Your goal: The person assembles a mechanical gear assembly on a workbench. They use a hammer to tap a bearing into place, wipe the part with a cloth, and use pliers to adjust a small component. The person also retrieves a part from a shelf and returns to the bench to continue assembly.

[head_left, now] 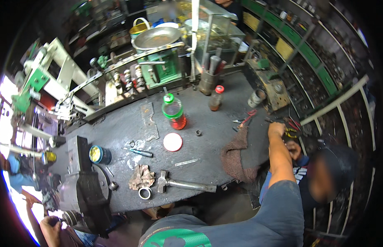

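Observation:
My right arm stretches across the right end of the dark workbench (208, 140). My right hand (276, 129) is closed at the bench's far right. Whatever its curled fingers grip is hidden. Beside it lie yellow-handled pliers (291, 132) and other hand tools. Red-handled pliers (250, 115) rest to its left, above a brown cloth (234, 158) draped over the bench edge. My left hand does not show. Near the front edge are a hammer (187, 185), a metal ring (145, 193) and crumpled paper (142, 177).
A capped co-worker (329, 173) is close by my right arm. Another person's hand (51, 230) is near the bench vise (84, 189). On the bench stand a green-capped bottle (173, 113), a red-capped bottle (216, 99) and a blue tub (100, 154). Shelves (315, 61) line the right.

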`<state>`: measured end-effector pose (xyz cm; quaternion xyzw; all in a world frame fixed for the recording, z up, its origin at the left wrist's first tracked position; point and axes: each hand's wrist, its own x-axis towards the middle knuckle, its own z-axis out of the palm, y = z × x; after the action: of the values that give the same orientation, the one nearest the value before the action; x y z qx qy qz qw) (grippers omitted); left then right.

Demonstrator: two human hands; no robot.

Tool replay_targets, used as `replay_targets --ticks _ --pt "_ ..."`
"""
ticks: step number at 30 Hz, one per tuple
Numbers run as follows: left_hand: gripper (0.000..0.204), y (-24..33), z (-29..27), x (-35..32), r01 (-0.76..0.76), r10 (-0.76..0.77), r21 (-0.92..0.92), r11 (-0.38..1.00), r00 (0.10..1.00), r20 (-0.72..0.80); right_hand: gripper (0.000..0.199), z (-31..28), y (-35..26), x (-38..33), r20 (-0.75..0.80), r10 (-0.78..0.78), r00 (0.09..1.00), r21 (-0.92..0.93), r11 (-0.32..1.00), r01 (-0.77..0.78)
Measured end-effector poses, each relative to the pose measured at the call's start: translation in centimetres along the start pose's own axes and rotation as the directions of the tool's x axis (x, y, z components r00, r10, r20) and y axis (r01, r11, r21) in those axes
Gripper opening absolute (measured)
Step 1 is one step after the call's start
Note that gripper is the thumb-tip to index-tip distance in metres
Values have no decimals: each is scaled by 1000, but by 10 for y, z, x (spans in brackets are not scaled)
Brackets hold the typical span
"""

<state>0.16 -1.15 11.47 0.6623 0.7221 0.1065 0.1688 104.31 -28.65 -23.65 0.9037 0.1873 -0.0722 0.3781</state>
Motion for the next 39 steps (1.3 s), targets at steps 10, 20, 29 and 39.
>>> replay_targets --ticks 10,20,29,39 --pt "38 -12 4 -22 -23 26 55 998 998 -56 33 -6 48 19 -186 83 979 334 942 -17" --pt "26 3 21 -26 -226 224 3 974 959 -172 32 -107 123 -65 -524 500 689 732 678 66" --pt "24 33 29 -41 -301 266 -159 940 941 -208 18 -244 -22 -343 -794 -57 606 580 230 782" --pt "29 11 36 -29 -507 447 -322 800 861 -242 19 -287 -284 -514 -808 -539 239 263 33 964"
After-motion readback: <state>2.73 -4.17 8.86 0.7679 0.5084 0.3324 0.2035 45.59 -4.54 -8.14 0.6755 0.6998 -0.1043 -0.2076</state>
